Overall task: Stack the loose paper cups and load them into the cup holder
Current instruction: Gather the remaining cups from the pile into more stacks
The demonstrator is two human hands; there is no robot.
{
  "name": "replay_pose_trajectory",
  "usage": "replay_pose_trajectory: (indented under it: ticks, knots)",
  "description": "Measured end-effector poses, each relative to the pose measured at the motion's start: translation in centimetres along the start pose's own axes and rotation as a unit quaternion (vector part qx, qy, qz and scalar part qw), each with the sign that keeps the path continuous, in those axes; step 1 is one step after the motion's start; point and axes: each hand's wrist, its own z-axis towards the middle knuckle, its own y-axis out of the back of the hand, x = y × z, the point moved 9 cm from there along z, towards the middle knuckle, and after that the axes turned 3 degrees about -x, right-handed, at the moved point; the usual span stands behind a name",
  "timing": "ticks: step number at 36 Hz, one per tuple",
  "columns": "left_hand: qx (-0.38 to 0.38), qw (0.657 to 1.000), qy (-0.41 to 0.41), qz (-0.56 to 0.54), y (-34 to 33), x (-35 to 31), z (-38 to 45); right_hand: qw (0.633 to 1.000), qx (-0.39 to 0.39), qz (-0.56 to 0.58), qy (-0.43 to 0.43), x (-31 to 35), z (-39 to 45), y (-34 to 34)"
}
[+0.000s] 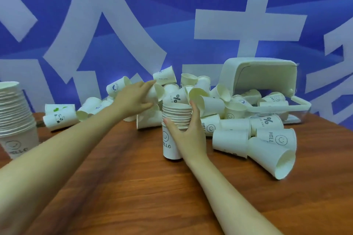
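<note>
A short stack of white paper cups (172,120) stands upright in the middle of the wooden table (133,187). My right hand (188,131) grips this stack around its rims. Behind it my left hand (133,97) holds a single loose cup (157,92) lying on its side in the pile. The pile of loose cups (238,120) spreads from the middle to the right, most of them tipped over. A white cup holder (263,74) lies tipped on its side at the back right, with several cups inside its mouth.
A taller finished stack of cups (16,118) stands at the left edge. Two cups with a panda print (59,118) lie at the back left. A blue wall with white characters (172,15) closes off the back.
</note>
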Motion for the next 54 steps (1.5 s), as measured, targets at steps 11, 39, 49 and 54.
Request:
replay_pose_trajectory:
  ticks: [11,39,49,54]
  knots:
    - [-0.224,0.758,0.225,-0.570,10.0,1.9,-10.6,0.979,0.190,0.037,0.068,4.2,-4.4,-4.6]
    - [-0.152,0.759,0.162,-0.612,8.6,-1.2,-17.1,0.951,0.252,0.121,0.130,7.1,-7.9,-6.9]
    - [-0.068,0.743,0.209,-0.633,5.6,-2.2,-17.6,0.968,0.202,0.135,0.067,5.2,-6.9,-6.4]
    - [-0.058,0.795,0.173,-0.578,6.0,-2.4,-17.7,0.974,0.161,0.141,0.076,5.6,-6.5,-5.5]
